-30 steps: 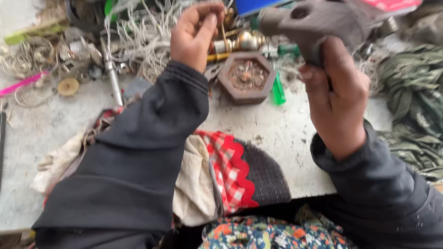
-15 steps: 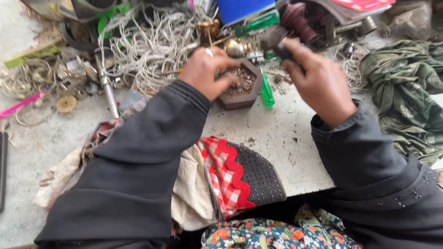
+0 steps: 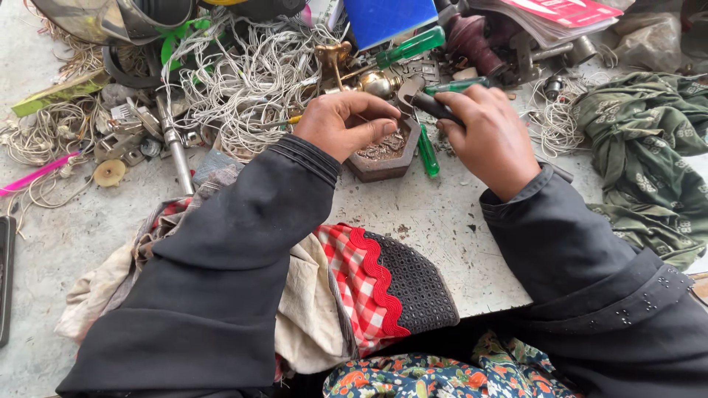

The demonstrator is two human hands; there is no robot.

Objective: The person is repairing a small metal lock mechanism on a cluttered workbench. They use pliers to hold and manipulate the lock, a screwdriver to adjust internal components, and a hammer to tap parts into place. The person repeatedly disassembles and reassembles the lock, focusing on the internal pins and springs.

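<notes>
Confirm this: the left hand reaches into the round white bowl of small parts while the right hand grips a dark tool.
Wrong on the container: the head view shows the left hand over a brown hexagonal tray of small parts. The right hand does grip a dark tool.

A matt, rough tabletop of stained stone-like grey is seen. The screwdriver handle is of glossy translucent green plastic. The small tray looks of dull brown wood. Woven cloth is matt green; the bell is shiny brass.
</notes>
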